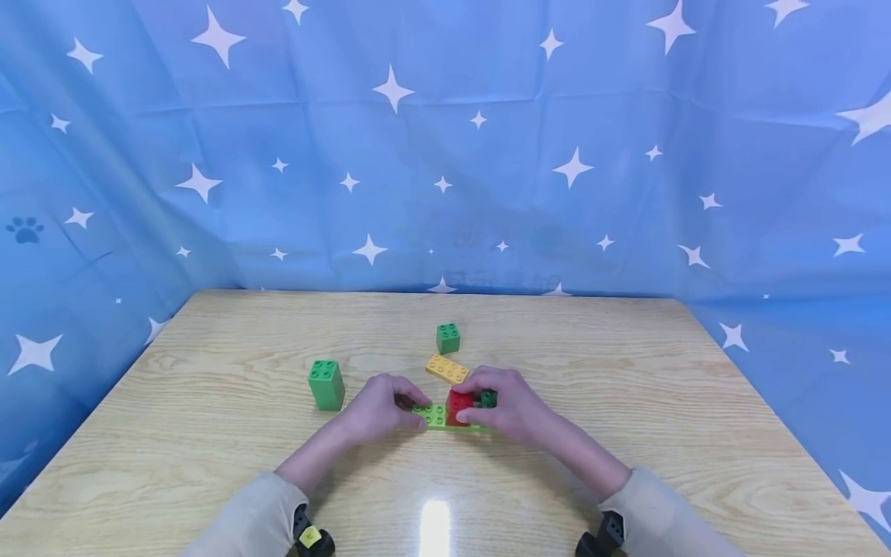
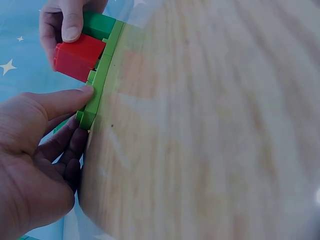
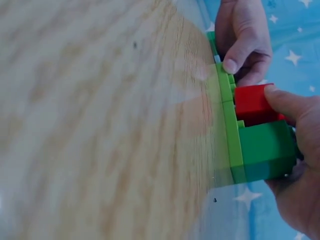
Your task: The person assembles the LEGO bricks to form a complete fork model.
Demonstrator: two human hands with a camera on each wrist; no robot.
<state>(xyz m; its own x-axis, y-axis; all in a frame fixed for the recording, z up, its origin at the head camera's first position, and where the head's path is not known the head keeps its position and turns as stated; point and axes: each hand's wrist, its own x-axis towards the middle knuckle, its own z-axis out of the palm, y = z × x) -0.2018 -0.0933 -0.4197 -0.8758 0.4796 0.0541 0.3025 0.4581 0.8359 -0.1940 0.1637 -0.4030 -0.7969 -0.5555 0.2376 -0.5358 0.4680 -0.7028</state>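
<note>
My left hand [image 1: 381, 406] pinches the left end of a lime-green studded base [image 1: 435, 418], thumb on the near side. The base is long and flat, and a seam crosses it in the right wrist view. My right hand [image 1: 513, 410] holds a red brick [image 1: 456, 407] between thumb and fingers, over the base's middle. In the left wrist view the red brick [image 2: 80, 57] looks slightly tilted against the studs; whether it is pressed down I cannot tell. A dark green brick [image 3: 267, 150] sits on the base's right end, partly hidden by my right hand in the head view.
Just behind the base lies a flat yellow brick [image 1: 447, 369], with a small green brick [image 1: 448, 338] farther back. A taller green block [image 1: 326, 385] stands left of my left hand. The wooden table [image 1: 209, 433] ends at a blue starred curtain [image 1: 445, 155].
</note>
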